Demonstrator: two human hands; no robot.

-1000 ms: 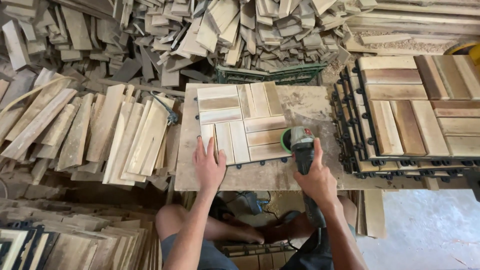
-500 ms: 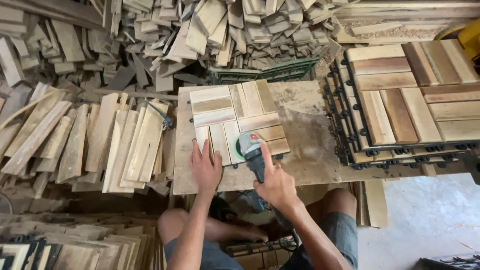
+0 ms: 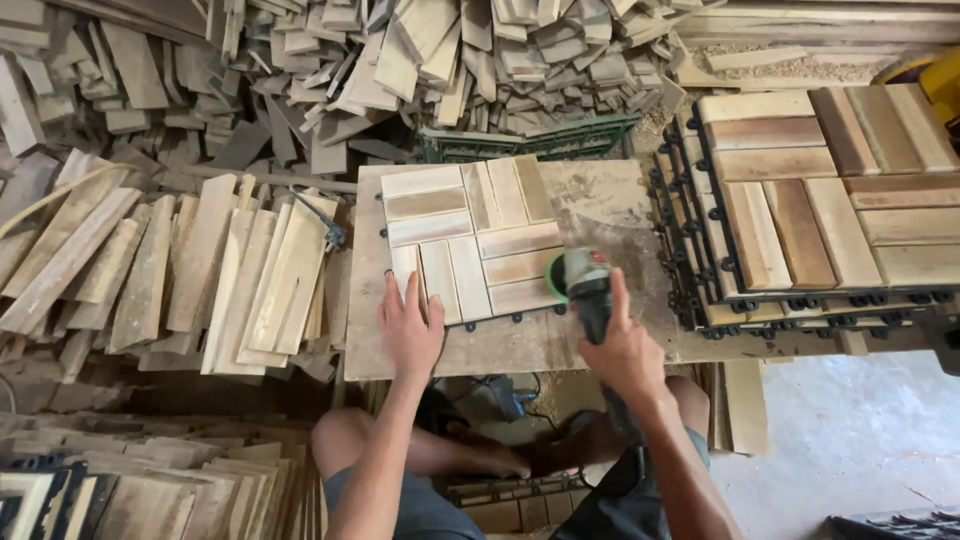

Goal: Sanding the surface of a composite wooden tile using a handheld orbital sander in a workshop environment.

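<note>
Head view: the desk (image 3: 610, 200) is a dusty wooden board at the centre of the frame; a slatted wooden tile (image 3: 470, 235) lies flat on its left half, with black plastic tabs showing along the tile's left and near edges.

The left hand (image 3: 410, 330) lies open, palm down, fingers spread; the fingertips rest on the near left corner of the tile, the heel of the hand on the desk.

The right hand (image 3: 625, 350) is closed around the grey body of a sander (image 3: 585, 285); the sander's green disc touches the tile's right near edge; the tool's body points back toward the person.

Left of the desk, a row of loose slats (image 3: 200, 265) leans side by side; behind the desk, a large heap of offcuts (image 3: 420, 60) fills the top of the frame; a green crate (image 3: 530, 140) sits between that heap and the desk's far edge.

Right of the desk, just beside it, a stack of finished tiles (image 3: 800, 200) in darker wood rests on black grid bases; the stack lies well apart from both hands.

Below the desk's near edge, the person's bare knees and dark shorts show; more slats (image 3: 150, 490) are piled at the lower left; a pale floor (image 3: 850, 430) shows at the lower right.
</note>
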